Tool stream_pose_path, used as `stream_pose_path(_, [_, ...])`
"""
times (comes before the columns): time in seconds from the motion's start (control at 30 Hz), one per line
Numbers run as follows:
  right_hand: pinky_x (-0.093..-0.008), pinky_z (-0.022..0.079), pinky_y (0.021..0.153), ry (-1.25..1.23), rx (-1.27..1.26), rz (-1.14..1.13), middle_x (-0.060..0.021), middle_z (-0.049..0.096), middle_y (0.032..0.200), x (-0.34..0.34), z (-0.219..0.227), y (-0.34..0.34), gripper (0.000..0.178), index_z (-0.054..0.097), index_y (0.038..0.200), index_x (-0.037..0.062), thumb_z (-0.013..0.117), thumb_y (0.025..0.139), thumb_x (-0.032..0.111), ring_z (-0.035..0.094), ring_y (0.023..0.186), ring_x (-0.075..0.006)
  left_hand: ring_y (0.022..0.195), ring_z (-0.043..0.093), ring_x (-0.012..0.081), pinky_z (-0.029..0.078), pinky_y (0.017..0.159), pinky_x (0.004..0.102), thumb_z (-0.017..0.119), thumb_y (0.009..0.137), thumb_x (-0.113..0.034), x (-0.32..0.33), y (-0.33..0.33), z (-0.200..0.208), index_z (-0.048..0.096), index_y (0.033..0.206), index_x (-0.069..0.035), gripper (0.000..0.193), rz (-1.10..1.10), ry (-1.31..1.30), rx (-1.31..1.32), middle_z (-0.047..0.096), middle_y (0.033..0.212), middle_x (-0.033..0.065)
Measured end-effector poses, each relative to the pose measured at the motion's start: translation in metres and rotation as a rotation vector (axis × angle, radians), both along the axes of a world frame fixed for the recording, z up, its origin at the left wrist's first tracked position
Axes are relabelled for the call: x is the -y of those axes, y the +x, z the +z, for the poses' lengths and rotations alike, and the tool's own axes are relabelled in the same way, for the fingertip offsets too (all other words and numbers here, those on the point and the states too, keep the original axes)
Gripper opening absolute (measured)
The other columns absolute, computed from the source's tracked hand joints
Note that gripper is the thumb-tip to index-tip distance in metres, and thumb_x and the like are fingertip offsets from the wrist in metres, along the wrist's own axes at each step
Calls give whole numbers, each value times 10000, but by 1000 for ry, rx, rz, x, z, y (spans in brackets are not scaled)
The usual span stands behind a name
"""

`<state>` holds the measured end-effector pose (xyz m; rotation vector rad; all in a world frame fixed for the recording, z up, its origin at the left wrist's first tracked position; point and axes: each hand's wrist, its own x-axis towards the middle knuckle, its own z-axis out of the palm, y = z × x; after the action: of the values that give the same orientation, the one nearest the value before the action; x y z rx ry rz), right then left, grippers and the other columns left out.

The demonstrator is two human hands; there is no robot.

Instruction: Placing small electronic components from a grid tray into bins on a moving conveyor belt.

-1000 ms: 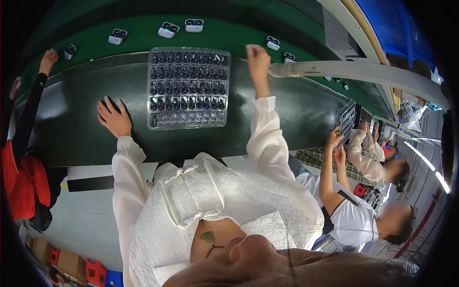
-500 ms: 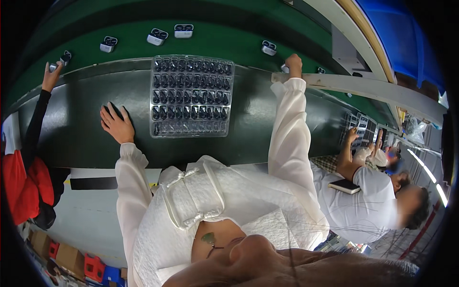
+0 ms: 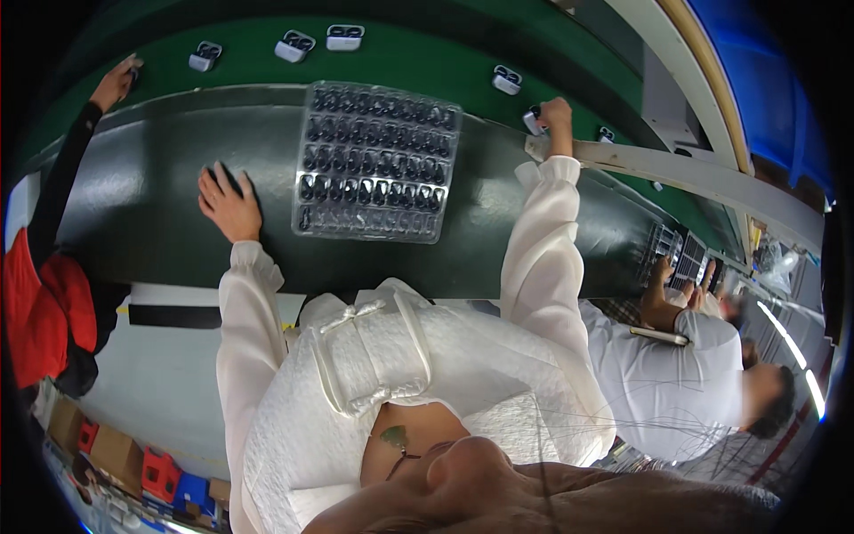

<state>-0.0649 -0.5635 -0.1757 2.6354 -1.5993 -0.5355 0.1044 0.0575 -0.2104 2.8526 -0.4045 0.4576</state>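
My left hand (image 3: 231, 205) lies on the dark worktop with its fingers spread, holding nothing. To its right, a clear plastic tray (image 3: 369, 224) carries rows of dark earbuds; its nearest row has one earbud at the left end and bare pockets beside it. At the belt's near edge, my right hand (image 3: 557, 116) is closed at the side of a white earbud charging case (image 3: 533, 121). The case's dark inside shows partly, while my fingertips are hard to make out.
Several open earbud cases (image 3: 294, 46) stand spaced along the green belt (image 3: 418, 44). A pale metal rail (image 3: 658, 158) crosses just right of my right hand. At the left, a co-worker's hand (image 3: 114, 84) reaches over the belt. Another person (image 3: 667, 383) sits at the right.
The view has shifted, and the tray appears farther right and slightly turned. More of the case shows beside my right hand. The co-worker's hand at the left has moved farther over the belt.
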Motion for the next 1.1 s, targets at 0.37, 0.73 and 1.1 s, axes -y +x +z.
stream_pose_path(0.37, [-224, 489, 630, 830, 1056, 269, -24, 656, 840, -366, 90, 31, 193, 630, 989, 65, 684, 808, 106, 612, 729, -93, 1272, 349, 317, 258, 1021, 483, 507, 888, -349, -15, -3, 0, 440, 1302, -86, 494, 74, 17, -10, 397, 1358, 168])
stream_pose_path(0.73, [-393, 469, 599, 368, 993, 631, -108, 571, 743, -475, 44, 10, 203, 619, 805, 12, 722, 724, 167, 559, 712, -304, 1261, 352, 334, 267, 1010, 495, 503, 891, -356, -7, -2, -8, 450, 1285, -71, 489, 42, 36, 5, 404, 1345, 183])
stream_pose_path(1.1, [-371, 465, 602, 221, 911, 706, -99, 540, 699, -482, 38, 16, 217, 582, 680, 24, 729, 703, 181, 547, 685, -281, 1276, 337, 329, 241, 1022, 495, 460, 911, -379, -1, 0, -15, 434, 1305, -73, 499, 29, 10, 19, 390, 1360, 185])
